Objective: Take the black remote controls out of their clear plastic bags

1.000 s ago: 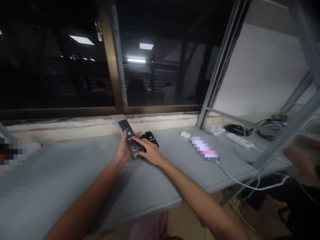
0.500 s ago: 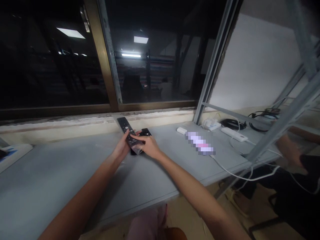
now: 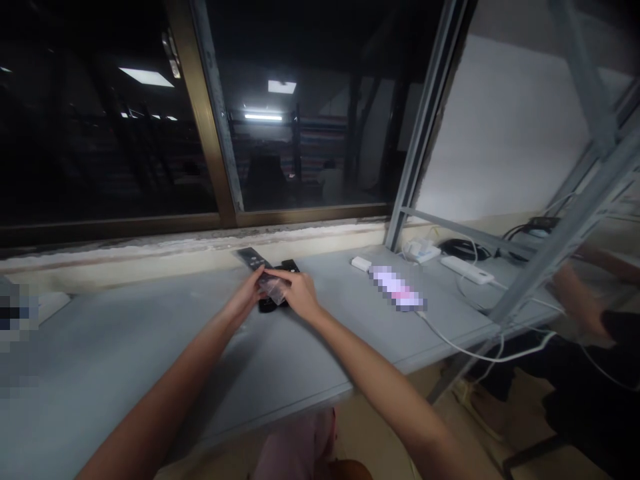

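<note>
A black remote control (image 3: pixel 253 259) in a clear plastic sleeve (image 3: pixel 273 288) lies tilted between my two hands, just above the grey table. My left hand (image 3: pixel 249 293) is closed around its left side. From the right, my right hand (image 3: pixel 301 293) grips the lower end, with the index finger stretched across the remote toward my left thumb. Beneath it, a second black remote (image 3: pixel 290 267) rests on the table, partly covered by the sleeve and my hands.
To the right lies a lit phone (image 3: pixel 397 288) with a white cable, beside a white adapter (image 3: pixel 361 265). A white power strip (image 3: pixel 467 269) and black cable coil (image 3: pixel 465 249) sit behind the metal frame (image 3: pixel 540 267). Another person's arm (image 3: pixel 580 300) is at far right.
The sleeved remote has tipped flatter and its far end has dropped lower. My left thumb and right index finger have come together over it.
</note>
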Motion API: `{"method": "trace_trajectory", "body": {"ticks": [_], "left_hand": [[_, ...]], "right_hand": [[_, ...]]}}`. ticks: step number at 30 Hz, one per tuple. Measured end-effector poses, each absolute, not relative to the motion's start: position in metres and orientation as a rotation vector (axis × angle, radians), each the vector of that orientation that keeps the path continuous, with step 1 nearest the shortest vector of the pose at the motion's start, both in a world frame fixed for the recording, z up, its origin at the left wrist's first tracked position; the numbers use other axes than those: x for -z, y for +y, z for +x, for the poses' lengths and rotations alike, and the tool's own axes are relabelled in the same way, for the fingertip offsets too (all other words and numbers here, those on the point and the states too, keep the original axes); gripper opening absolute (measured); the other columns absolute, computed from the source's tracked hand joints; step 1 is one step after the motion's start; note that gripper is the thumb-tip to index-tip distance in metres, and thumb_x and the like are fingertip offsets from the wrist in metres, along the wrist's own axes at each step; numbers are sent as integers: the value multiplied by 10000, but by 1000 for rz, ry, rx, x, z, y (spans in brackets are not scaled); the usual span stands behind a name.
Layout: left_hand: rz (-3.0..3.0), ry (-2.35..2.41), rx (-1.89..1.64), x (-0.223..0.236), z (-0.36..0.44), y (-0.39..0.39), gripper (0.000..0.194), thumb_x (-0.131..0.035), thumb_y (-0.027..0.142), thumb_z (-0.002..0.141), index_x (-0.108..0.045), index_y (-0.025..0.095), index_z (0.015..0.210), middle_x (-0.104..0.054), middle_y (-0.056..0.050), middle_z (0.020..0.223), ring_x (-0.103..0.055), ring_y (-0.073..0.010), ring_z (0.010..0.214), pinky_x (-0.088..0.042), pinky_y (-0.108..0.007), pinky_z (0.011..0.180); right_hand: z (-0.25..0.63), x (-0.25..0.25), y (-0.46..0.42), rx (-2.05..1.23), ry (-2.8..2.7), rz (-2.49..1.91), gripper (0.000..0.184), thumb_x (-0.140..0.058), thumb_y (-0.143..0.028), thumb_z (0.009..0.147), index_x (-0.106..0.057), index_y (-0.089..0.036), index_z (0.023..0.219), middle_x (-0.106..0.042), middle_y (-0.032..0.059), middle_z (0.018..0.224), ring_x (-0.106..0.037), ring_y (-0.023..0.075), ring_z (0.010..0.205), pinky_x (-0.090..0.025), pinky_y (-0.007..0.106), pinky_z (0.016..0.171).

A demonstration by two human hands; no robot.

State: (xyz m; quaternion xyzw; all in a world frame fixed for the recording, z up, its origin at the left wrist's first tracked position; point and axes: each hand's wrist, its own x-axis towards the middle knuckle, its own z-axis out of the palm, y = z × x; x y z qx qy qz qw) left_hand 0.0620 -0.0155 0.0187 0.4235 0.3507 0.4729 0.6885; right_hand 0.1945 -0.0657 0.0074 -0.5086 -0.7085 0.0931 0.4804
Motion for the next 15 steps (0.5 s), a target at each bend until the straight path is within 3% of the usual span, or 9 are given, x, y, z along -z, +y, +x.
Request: {"method": "trace_trajectory", "body": {"ticks": [4,6,9,11,15], "left_hand": [[953,847,-1096,-33,42,-12,150,-536,177,861,-667,103,867,-701,-78,802,-642,-143,664,-509,-221,623],[1002,939,-1104,-41,21,-6,137,-544,143,845,-666,90,809,-701,-94,777,-639,-136,625,-513,-206,602],[1187,1078,-989,-51,-23,3,118,-683,199,748,-682,100,811,-707,-105,802,-650,-151,631,-516,-190,570],[1250,1163,-919,-55,-56,6,173,-713,231,717,-693,129,855,-713,-107,856,-662,-170,685,-521,-191,570],[1164,1394,-912,-56,-107,0,140,-642,171,758,-673,144,892,-677,-62,685,-648,-181,621,-484,-183,476]], "right_hand": [[194,-12,-68,-220,-1791,-1239,535,-500,-358,918,-325,-340,1423,-706,-46,1029,-642,120,856,-446,239,832],[195,-11,-65,-169,-1862,-1216,644,-546,-414,885,-259,-310,1452,-679,-16,1105,-608,145,971,-417,278,902],[201,-2,-57,-58,-2020,-1263,623,-547,-509,858,-360,-290,1411,-516,42,1360,-407,217,1267,-287,398,1046],[205,6,-50,-45,-2127,-1357,545,-503,-495,890,-409,-280,1382,-434,50,1430,-301,236,1343,-188,470,1089],[207,15,-45,-87,-2290,-1427,380,-445,-314,936,-495,-294,1312,-533,11,1346,-427,208,1258,-73,508,1109]]}}
